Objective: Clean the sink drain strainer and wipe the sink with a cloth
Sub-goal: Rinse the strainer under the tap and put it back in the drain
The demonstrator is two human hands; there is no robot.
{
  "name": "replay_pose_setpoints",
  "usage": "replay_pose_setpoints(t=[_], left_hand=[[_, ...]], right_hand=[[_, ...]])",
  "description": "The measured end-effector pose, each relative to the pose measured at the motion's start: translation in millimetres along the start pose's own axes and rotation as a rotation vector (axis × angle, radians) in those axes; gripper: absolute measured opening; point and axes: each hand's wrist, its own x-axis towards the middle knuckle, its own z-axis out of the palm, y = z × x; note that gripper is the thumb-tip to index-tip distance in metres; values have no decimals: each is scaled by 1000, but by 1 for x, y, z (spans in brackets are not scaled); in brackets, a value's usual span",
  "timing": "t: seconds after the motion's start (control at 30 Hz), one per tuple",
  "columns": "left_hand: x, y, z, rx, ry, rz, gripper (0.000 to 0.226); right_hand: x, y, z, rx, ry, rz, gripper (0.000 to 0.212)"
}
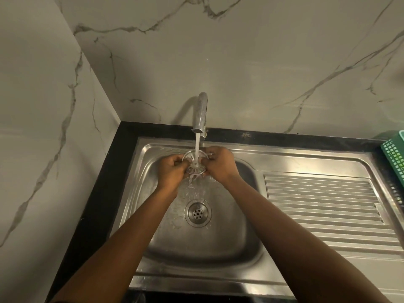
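A round, pale drain strainer (192, 159) with radial slots is held over the steel sink basin (218, 243), right under the running tap (201, 112). My left hand (172, 169) grips its left rim and my right hand (220, 164) grips its right rim. Water streams through the strainer and splashes down toward the open drain (197, 213). No cloth is in view.
A ribbed steel draining board (323, 206) lies to the right of the basin. A green plastic basket (394, 154) stands at the far right edge. A black counter (96, 204) frames the sink, with marble walls behind and to the left.
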Motion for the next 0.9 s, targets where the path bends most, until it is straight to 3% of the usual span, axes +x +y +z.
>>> replay_pose_setpoints(t=[0.03,0.1,0.17,0.27,0.4,0.57,0.73,0.87,0.9], left_hand=[[-1,1,-1,21,14,22,6],[-3,2,-4,71,21,59,20],[-5,5,-6,76,-10,72,26],[-4,9,-10,73,-11,79,21],[-1,10,-18,66,-84,29,13],[-5,7,-19,56,-239,1,46],[-4,3,-17,3,-202,10,26],[2,0,-19,-14,-151,24,9],[3,0,-18,-10,-135,18,12]], right_hand=[[1,-3,0,-9,-1,10,7],[5,-7,2,-13,3,34,21],[7,-9,2,-5,-22,51,20],[7,-11,0,27,-106,45,2],[3,-7,-7,182,-204,113,29],[0,0,-2,172,-21,74,27],[-2,3,8,60,60,-23,23],[-5,2,6,162,-63,47,4],[-6,2,6,171,-98,58,17]])
